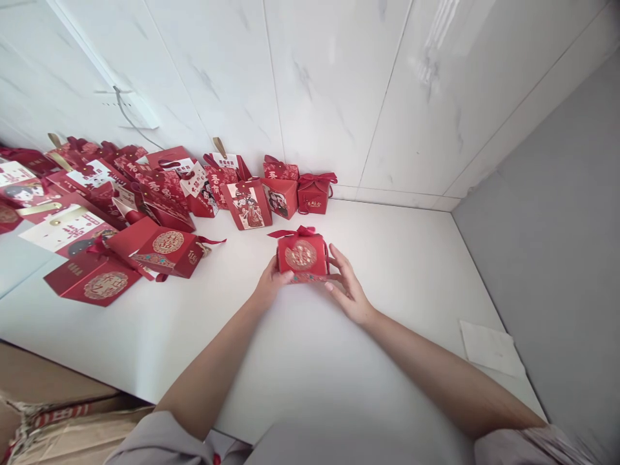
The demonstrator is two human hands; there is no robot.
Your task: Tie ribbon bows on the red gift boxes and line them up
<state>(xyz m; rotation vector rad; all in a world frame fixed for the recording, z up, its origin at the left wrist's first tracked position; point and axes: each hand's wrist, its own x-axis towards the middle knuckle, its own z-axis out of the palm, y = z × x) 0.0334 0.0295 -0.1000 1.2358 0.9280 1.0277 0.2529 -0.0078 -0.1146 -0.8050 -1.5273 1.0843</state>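
Observation:
A small red gift box (304, 253) with a gold round emblem and a red ribbon bow on top is between my two hands over the white table. My left hand (272, 282) grips its left side, thumb on the lower front edge and the other fingers partly hidden by the box. At the right side is my right hand (352, 294), its fingers spread and its fingertips close to or touching the box; actual contact is hard to make out. A loose ribbon end points left from the bow.
Many red gift boxes (248, 203) stand along the marble-patterned wall; two ribboned ones (104, 281) lie nearer on the left. A white sheet (490, 347) rests by the table's right edge, beside a grey panel. An open cardboard box (43, 381) is below left. A cable hangs from the wall.

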